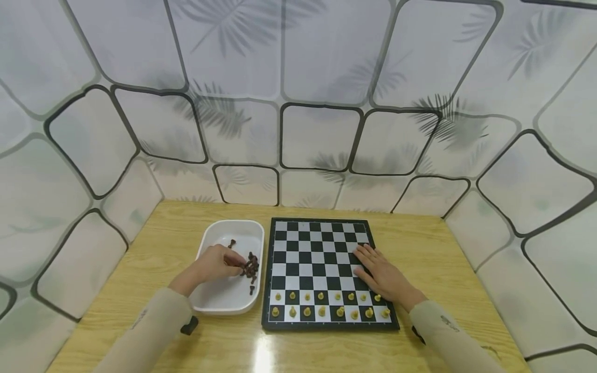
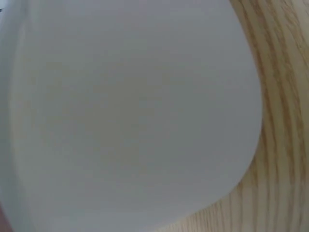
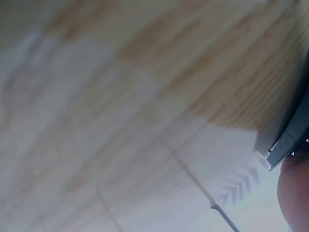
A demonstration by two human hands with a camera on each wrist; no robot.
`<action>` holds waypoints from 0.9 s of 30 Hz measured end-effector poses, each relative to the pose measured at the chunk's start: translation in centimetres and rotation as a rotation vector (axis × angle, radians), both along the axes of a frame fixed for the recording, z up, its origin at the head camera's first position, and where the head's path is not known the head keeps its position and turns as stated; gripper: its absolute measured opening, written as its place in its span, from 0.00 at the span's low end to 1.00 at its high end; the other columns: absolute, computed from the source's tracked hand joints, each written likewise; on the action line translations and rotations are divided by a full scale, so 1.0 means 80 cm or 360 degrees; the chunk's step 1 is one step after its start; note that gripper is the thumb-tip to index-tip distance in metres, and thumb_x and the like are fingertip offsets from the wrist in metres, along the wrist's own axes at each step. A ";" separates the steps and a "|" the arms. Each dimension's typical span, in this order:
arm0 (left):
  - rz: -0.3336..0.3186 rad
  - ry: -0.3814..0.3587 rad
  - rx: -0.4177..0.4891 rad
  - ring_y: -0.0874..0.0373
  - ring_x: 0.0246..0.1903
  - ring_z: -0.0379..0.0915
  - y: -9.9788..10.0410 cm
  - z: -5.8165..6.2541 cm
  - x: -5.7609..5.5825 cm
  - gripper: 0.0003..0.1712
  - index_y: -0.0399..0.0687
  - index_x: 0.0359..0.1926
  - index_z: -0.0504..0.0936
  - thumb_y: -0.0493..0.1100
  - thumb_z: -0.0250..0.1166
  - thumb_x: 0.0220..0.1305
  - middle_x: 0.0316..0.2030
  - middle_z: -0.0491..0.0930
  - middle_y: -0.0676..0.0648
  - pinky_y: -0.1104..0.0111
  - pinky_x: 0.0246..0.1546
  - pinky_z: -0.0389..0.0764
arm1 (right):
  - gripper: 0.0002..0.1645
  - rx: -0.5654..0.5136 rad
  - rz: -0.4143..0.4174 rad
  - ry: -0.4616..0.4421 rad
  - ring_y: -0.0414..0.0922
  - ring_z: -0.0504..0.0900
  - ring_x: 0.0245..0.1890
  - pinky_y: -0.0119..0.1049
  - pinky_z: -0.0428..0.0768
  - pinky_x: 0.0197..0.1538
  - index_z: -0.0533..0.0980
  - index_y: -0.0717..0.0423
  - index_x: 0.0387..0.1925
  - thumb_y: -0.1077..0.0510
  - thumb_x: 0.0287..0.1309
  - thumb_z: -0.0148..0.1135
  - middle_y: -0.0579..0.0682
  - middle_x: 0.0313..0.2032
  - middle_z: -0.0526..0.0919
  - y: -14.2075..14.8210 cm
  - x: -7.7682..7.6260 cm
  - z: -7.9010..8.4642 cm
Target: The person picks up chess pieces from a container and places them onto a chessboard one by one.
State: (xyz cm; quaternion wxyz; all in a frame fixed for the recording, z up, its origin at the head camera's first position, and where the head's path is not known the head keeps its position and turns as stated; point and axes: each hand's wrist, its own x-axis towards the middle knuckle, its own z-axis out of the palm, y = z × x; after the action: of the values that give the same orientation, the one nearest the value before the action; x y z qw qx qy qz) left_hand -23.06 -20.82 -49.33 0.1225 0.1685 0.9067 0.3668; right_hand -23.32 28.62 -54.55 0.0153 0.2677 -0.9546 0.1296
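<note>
Left of the board (image 1: pixel 317 256), the left hand (image 1: pixel 219 264) reaches into the tray (image 1: pixel 214 298), finger and thumb tips bent together at the dark pieces (image 1: pixel 252 265); whether they pinch one cannot be told. The tray's walls keep those loose pieces together. The right hand (image 1: pixel 384 274) lies flat with spread fingers on the board's right edge, gripping nothing, probably to steady it. Yellow pieces (image 1: pixel 322 311) fill the board's two nearest rows, seemingly lined up one per square.
</note>
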 end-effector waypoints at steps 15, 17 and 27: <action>0.0061 0.0081 -0.0038 0.61 0.37 0.84 0.004 -0.002 0.000 0.10 0.45 0.42 0.92 0.41 0.77 0.59 0.40 0.92 0.47 0.70 0.37 0.85 | 0.38 0.0027 -0.0022 -0.0006 0.61 0.57 0.82 0.58 0.57 0.82 0.62 0.59 0.79 0.42 0.80 0.52 0.60 0.79 0.64 -0.001 0.001 0.003; 0.0074 0.0105 -0.0047 0.61 0.36 0.82 0.004 -0.002 0.000 0.10 0.46 0.42 0.92 0.41 0.77 0.59 0.40 0.92 0.48 0.71 0.35 0.84 | 0.38 0.0029 -0.0021 0.0005 0.61 0.58 0.81 0.59 0.58 0.81 0.63 0.60 0.79 0.42 0.80 0.52 0.60 0.79 0.65 -0.001 0.002 0.003; 0.0231 0.0041 0.0064 0.59 0.31 0.81 0.006 0.005 -0.005 0.12 0.45 0.45 0.91 0.44 0.74 0.62 0.45 0.90 0.42 0.67 0.29 0.84 | 0.38 0.0022 -0.0028 -0.0002 0.62 0.58 0.81 0.60 0.57 0.81 0.62 0.60 0.79 0.42 0.80 0.52 0.60 0.79 0.64 -0.002 0.003 0.003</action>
State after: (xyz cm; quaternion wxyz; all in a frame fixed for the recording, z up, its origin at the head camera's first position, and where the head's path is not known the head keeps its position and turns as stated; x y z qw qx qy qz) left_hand -23.45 -20.32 -48.96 0.0805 0.1095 0.9104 0.3908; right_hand -23.11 28.43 -54.31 0.0141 0.2593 -0.9578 0.1229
